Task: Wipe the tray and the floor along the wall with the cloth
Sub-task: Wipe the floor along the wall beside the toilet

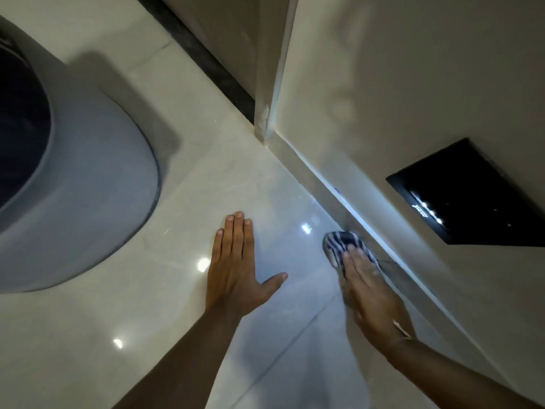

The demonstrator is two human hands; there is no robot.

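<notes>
A striped blue-and-white cloth (339, 243) lies on the glossy pale tiled floor (206, 178), right against the skirting (339, 199) at the foot of the wall (413, 84). My right hand (368, 290) presses flat on the cloth, fingers covering its near part. My left hand (236, 267) rests flat on the floor to the left of it, fingers apart, holding nothing. A large grey round-edged tray-like object (88, 187) with a dark inside sits on the floor at the left; most of it runs out of view.
A black glossy panel (466, 193) is set in the wall to the right. A wall corner (271, 84) juts out beyond the cloth, with a dark strip (212, 60) of floor along the far wall. Tile joints cross the floor.
</notes>
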